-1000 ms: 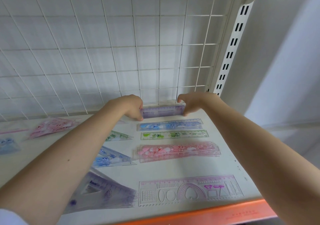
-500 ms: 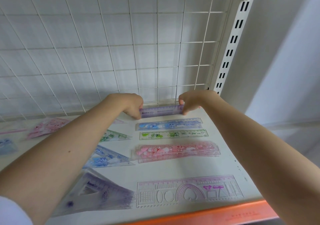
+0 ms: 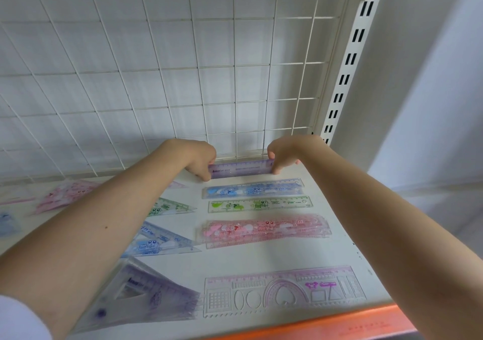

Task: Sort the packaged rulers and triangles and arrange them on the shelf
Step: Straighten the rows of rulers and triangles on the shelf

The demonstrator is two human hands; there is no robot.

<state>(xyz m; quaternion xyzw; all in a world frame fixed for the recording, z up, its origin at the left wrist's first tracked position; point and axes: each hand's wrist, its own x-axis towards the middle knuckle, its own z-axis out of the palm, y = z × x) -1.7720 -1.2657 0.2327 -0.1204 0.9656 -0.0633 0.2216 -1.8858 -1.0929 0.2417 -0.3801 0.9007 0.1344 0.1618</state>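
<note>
**A:** You have the purple ruler (image 3: pixel 241 168) by both ends. Your left hand (image 3: pixel 200 160) pinches its left end, your right hand (image 3: pixel 283 153) pinches its right end, fingers curled round it on each side.

**B:** And where does it sit?

**A:** At the very back of the shelf (image 3: pixel 261 257), just in front of the wire grid (image 3: pixel 235 91), tilted up on its long edge. Whether that lower edge touches the shelf, I cannot tell.

**B:** What does your next move turn on?

**A:** Its long axis. It runs left to right, parallel to the blue ruler (image 3: pixel 253 188) just in front of it, which heads a column of 4 with the green ruler (image 3: pixel 260 204), the pink rulers (image 3: pixel 264 230) and the stencil ruler (image 3: pixel 283 291). Neither hand is nearer; you hold it evenly (so it should go down level). I judge you only need to tip it flat toward the blue one, keeping a gap.

**B:** Any risk?

**A:** It could slide against the grid or overlap the blue pack. The triangles, like the purple triangle (image 3: pixel 146 298), lie well to the left.
</note>
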